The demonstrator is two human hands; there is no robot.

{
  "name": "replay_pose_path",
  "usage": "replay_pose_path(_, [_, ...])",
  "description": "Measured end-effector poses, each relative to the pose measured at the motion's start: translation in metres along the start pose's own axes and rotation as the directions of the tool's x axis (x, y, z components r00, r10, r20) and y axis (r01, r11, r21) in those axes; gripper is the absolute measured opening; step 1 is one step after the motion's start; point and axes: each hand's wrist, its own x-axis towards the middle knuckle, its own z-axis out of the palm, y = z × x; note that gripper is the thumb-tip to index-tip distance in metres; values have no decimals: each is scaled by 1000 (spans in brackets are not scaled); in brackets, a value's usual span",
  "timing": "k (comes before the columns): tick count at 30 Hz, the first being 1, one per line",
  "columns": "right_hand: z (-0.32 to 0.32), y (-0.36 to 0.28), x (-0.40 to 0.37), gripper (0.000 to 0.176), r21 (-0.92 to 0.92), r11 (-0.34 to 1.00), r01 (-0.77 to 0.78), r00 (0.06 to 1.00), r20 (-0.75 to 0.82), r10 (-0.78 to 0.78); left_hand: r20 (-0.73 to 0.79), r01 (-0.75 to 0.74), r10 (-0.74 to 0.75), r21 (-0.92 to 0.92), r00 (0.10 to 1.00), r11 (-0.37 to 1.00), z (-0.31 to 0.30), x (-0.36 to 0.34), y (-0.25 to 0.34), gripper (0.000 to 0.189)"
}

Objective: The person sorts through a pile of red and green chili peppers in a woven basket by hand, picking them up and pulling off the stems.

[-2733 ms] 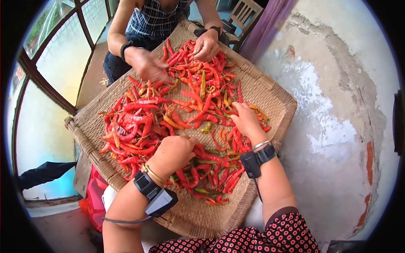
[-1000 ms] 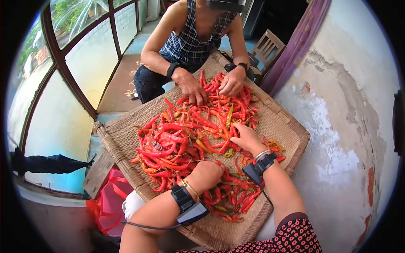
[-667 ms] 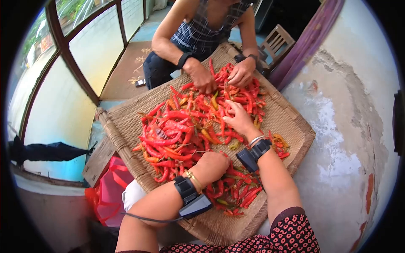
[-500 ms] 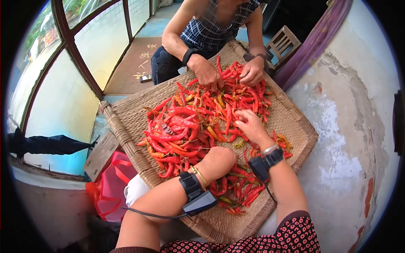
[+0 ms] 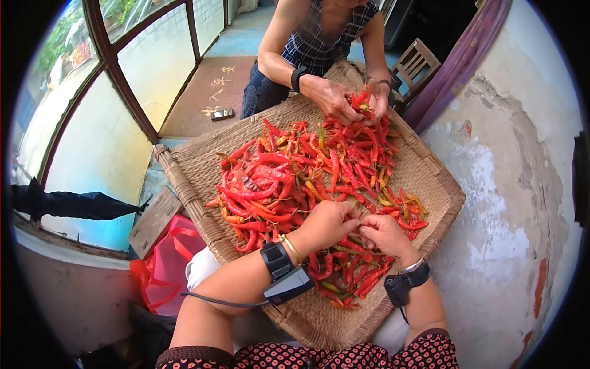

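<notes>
Right hand [image 5: 390, 238] has drawn back to the left hand [image 5: 324, 226] over red peppers [image 5: 261, 192], their grip unclear.

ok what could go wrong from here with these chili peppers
The left hand and right hand are bare, so juice from a split red chili pepper might irritate the skin. Loose peppers toward the right side of the woven tray could get nudged over its edge. The left wrist device's cable might snag on the rim.
</notes>
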Motion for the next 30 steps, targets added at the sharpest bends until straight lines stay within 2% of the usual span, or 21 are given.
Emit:
replay_pose_path(2, [-8,-11,2,14,-159,975,-156,988,-36,152,-119,64,-29,299,993,952,-7,-1,6,17])
replay_pose_path(4, [-20,-5,11,15,-62,997,-50,989,-139,41,-148,58,0,387,989,920,-13,-3,4,23])
replay_pose_path(7, [-37,-9,28,26,37,997,64,982,-182,-57,-69,132,-113,599,991,790,-16,-5,2,28])
replay_pose_path(8, [-36,-16,31,33,243,950,197,955,-265,-131,-67,129,-112,599,991,790,-14,-6,-1,28])
replay_pose_path(9, [-35,-21,32,42,421,844,333,915,-360,-181,34,68,-120,660,992,749,-11,-7,-6,28])
replay_pose_path(10, [-39,-19,33,42,418,845,332,915,-361,-181,133,1,-135,709,982,705,-9,-9,-10,29])
replay_pose_path(11, [-44,-13,35,47,269,918,293,885,-440,-153,135,0,-134,706,982,708,-8,-10,-14,29])
replay_pose_path(12, [-45,-13,35,53,118,966,229,845,-517,-137,203,-82,-114,755,973,651,-9,-12,-16,29])
replay_pose_path(13, [-42,-9,30,46,46,973,226,835,-523,-169,272,-161,-103,790,957,591,-8,-16,-17,30])
replay_pose_path(14, [-40,-5,24,46,53,977,205,840,-522,-147,268,-137,-161,821,950,555,-5,-16,-20,33])
replay_pose_path(16, [-35,-4,8,33,-154,982,106,969,-206,-136,277,-146,-165,824,947,547,-5,-14,-23,33])
replay_pose_path(17, [-24,-8,0,26,-107,991,85,980,-173,-103,295,-157,-166,816,941,556,-8,-15,-18,33])
replay_pose_path(18, [-19,-3,-2,27,-28,998,61,992,-108,-64,306,-163,-173,814,936,557,-8,-14,-20,33])
replay_pose_path(20, [-6,-1,-7,27,4,994,111,985,-131,-110,323,-209,-125,816,938,538,-7,-13,-23,33])
replay_pose_path(21, [-5,2,-8,27,18,995,102,986,-138,-99,344,-180,-212,817,915,548,-10,-10,-9,37])
replay_pose_path(22, [-7,4,-6,28,-143,984,106,982,-141,-126,358,-187,-221,813,907,551,-8,-10,-12,37])
replay_pose_path(23, [-9,6,-4,29,-299,949,103,979,-138,-150,359,-227,-151,810,921,540,-8,-12,-15,39])
replay_pose_path(24, [-11,10,-1,29,-283,955,88,980,-145,-134,361,-267,-82,805,929,529,-6,-14,-16,41])
replay_pose_path(26, [-15,19,6,29,-484,873,69,982,-121,-144,346,-240,-116,821,931,518,-3,-15,-13,42])
replay_pose_path(28, [-11,24,9,31,-540,835,111,983,-64,-171,373,-230,-183,820,910,525,-4,-10,-12,38])
replay_pose_path(30, [-2,23,11,38,-584,760,284,959,165,-232,389,-236,-198,815,900,529,-4,-7,-14,29])
